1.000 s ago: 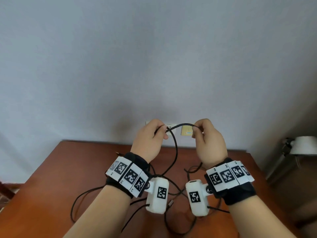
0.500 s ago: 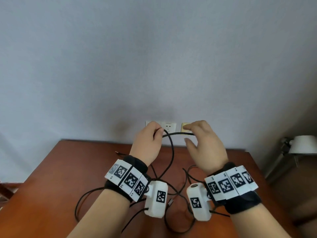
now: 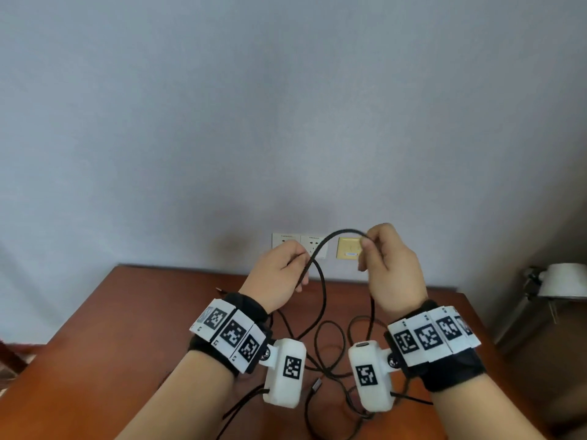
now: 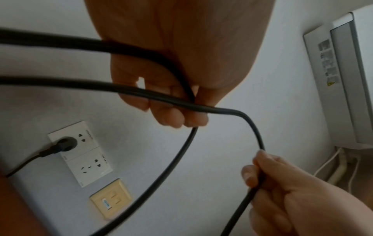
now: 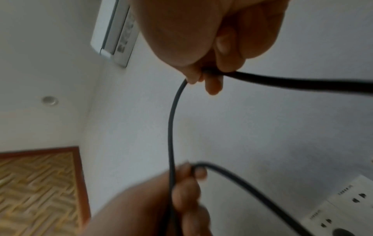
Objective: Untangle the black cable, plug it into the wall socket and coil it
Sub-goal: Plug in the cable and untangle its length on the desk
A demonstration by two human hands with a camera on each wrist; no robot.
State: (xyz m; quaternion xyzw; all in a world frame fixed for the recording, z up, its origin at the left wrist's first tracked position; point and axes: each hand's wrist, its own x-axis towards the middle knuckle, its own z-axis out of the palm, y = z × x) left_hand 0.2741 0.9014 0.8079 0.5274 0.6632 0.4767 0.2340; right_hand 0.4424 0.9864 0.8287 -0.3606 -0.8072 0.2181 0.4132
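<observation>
Both hands are holding the cable (image 3: 320,249) up: left hand (image 3: 279,274) wrapping fingers around it, right hand (image 3: 389,268) pinching it (plug (image 4: 64,144) sitting in socket (image 4: 80,140))

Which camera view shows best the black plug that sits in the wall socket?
The left wrist view: the black plug is seen whole, seated in the upper white socket plate. The right wrist view catches only a dark edge of it at the bottom of the frame. In the head view the left hand hides it.
</observation>
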